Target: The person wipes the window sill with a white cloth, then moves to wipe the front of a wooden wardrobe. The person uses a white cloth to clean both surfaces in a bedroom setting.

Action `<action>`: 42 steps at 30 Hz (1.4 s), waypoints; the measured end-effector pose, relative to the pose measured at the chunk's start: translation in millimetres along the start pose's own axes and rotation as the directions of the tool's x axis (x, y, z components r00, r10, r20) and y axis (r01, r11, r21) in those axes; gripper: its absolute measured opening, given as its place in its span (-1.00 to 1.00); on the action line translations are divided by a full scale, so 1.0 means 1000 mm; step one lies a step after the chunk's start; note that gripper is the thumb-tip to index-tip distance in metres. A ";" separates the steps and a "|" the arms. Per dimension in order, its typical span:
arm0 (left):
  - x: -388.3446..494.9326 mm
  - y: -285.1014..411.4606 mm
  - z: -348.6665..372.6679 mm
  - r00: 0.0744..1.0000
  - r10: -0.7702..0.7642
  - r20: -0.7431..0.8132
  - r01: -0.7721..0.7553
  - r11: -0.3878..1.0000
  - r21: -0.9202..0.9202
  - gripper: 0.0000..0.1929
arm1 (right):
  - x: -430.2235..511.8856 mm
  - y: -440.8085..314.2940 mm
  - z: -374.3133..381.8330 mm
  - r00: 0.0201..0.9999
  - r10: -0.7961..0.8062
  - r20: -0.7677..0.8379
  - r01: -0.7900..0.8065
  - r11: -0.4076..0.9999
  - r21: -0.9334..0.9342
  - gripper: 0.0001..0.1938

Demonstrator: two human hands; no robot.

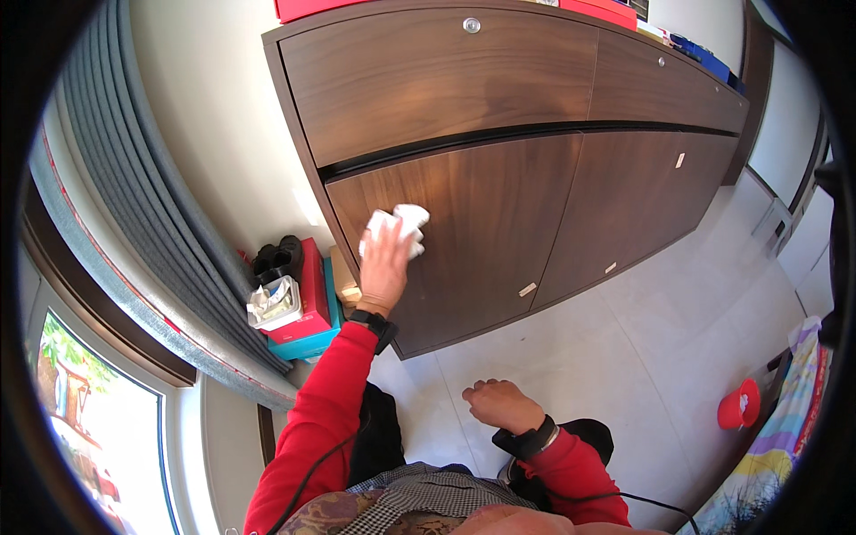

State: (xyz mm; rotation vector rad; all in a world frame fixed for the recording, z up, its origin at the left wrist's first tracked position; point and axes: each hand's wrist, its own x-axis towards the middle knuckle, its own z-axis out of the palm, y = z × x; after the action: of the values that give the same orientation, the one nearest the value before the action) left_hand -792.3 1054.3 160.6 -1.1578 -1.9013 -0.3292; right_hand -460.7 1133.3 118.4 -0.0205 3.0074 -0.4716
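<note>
My left hand [386,264] presses a crumpled white cloth or tissue [401,224] against the lower left door [461,221] of a dark brown wood-grain cabinet. Its fingers lie over the cloth, and a black band circles the wrist. Over the floor, near my right knee, my right hand [503,404] is loosely curled and touches nothing; whether its palm holds something cannot be seen. It too wears a black wrist band. Above the door runs a dark gap, and over that is a wood-grain drawer front [435,87] with a round metal lock [471,25].
Left of the cabinet, red [309,294] and teal boxes [307,346] carry black shoes [277,259] and a white plastic tub [275,302]. Grey curtains [154,180] hang beside a window. A red bin [739,404] stands at the right by a patterned bedspread [762,461]. A black cable crosses my lap.
</note>
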 end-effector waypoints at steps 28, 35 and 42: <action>-0.018 0.011 0.007 0.954 0.272 0.127 -0.260 0.959 -0.110 -0.48 | 0.005 -0.001 0.000 1.000 -0.001 0.026 0.001 1.000 -0.009 -0.81; 0.057 -0.005 -0.025 0.900 -0.218 -0.378 0.137 0.964 -0.228 -0.34 | 0.004 0.000 0.003 0.999 -0.044 -0.008 0.044 0.999 -0.014 -0.78; 0.027 0.063 0.035 0.971 0.227 0.076 -0.213 0.964 -0.158 -0.49 | 0.006 -0.001 0.006 0.998 -0.056 0.012 0.056 0.998 -0.013 -0.79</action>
State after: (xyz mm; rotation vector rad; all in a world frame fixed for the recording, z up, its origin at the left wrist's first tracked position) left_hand -764.4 1124.8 148.6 -1.4936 -1.8298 -0.3022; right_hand -466.4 1131.0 112.6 -0.1076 3.0057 -0.4555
